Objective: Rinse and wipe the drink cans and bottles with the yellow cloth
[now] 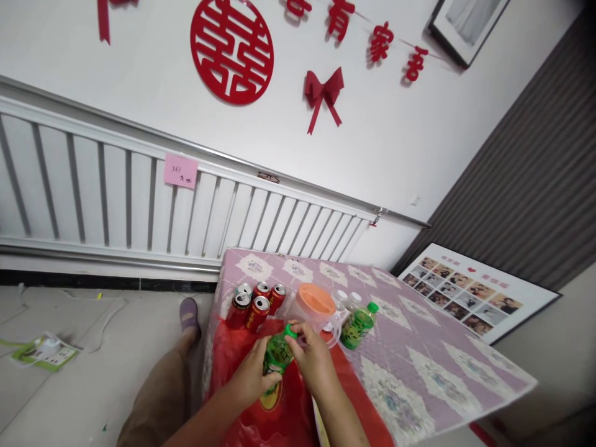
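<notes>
A green-labelled plastic bottle (278,351) with a green cap (290,330) is tilted over the red plastic bag (279,410) on the table. My left hand (254,371) is wrapped round the bottle's body. At the top, the fingers of my right hand (311,352) pinch the cap, which sits on the neck. Just beyond my hands stand several red drink cans (257,311) and a clear plastic jug with an orange lid (316,302). Another green bottle (357,326) stands to the right of the jug.
Clear bottles with white caps (348,302) stand behind the jug. A patterned cloth (395,385) covers the table, whose far end is by a white radiator (261,214). A framed photo board (479,292) leans at the right. A green-and-white packet (45,352) lies on the floor.
</notes>
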`<control>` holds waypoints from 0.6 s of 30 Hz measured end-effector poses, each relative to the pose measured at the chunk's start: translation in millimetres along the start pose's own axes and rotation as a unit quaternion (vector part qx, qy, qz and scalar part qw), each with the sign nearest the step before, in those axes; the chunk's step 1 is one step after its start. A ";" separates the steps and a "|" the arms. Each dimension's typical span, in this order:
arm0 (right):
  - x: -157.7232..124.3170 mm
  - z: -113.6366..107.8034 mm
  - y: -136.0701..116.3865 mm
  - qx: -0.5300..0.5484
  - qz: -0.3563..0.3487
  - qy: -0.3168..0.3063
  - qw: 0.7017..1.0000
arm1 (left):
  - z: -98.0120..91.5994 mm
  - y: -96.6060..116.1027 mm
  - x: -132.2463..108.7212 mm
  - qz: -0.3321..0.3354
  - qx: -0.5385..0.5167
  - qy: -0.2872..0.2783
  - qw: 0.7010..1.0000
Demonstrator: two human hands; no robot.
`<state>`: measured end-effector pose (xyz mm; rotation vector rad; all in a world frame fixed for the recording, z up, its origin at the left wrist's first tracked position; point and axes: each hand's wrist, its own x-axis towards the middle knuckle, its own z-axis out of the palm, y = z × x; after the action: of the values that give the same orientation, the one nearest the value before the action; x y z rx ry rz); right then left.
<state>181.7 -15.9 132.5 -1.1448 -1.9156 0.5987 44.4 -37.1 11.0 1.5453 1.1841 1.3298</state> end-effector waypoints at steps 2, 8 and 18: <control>3.7 -8.0 -2.5 -0.001 -0.008 -0.034 0.999 | -0.3 -1.7 -0.3 -0.003 0.004 0.000 1.000; 25.9 -31.3 -18.0 -0.066 -0.028 -0.179 0.981 | -1.9 -1.2 -0.5 -0.010 0.010 -0.011 1.000; 51.2 -33.8 -33.4 -0.226 -0.128 -0.324 0.910 | -11.2 11.8 4.5 0.002 0.027 -0.051 0.998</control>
<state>179.6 13.0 196.1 -1.0047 -2.8417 0.4243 35.4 -36.3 25.2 1.6345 1.1616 1.2162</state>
